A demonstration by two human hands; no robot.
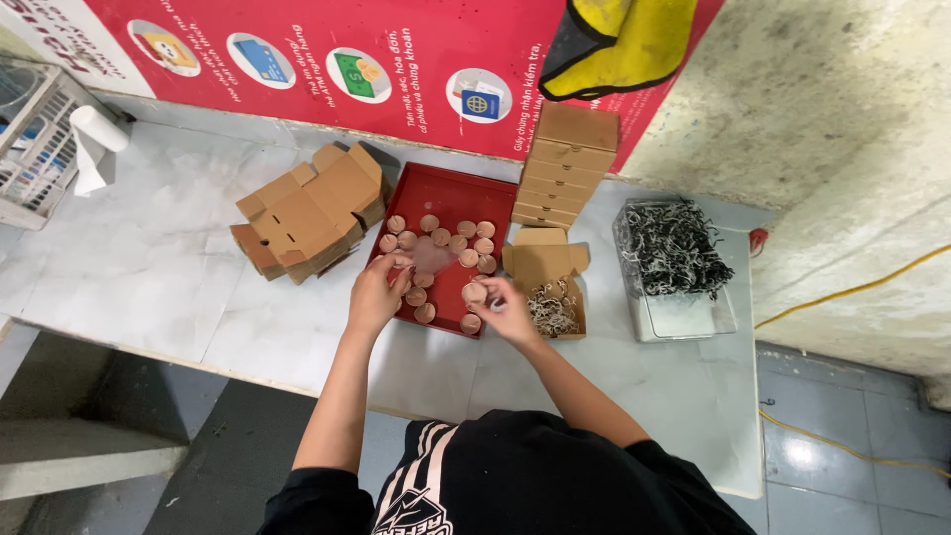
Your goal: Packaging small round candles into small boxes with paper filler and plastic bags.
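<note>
Where the two forearms reach out from a black shirt with white stripes, both hands work over a shallow red tray (443,188) that lies on a pale table (149,267). The left hand (377,293) rests at the tray's near left edge, its fingers curled down onto one of the small round tan discs (458,243) near that edge; whether they actually pinch it cannot be told from here. The right hand (506,310) sits at the tray's near right corner, its fingers closed around a single disc held just above the tray's edge. More of these discs lie scattered across the tray floor, mostly in a loose ring, with a bare patch in the middle. Just to the right of the right hand, touching the tray's side, stands a small open cardboard box (548,269) with its flap raised and a nest of pale shredded paper inside. Further right, well apart from the hands, a clear plastic tub (684,315) holds a heap of dark and light shredded paper. To the left of the tray lies a pile of flattened cardboard blanks (309,210). Behind the open box, a stack of closed cardboard boxes (563,166) leans against a red poster (327,50) on the wall. At the far left are a white roll of paper (94,139) and a wire basket (35,149).
</note>
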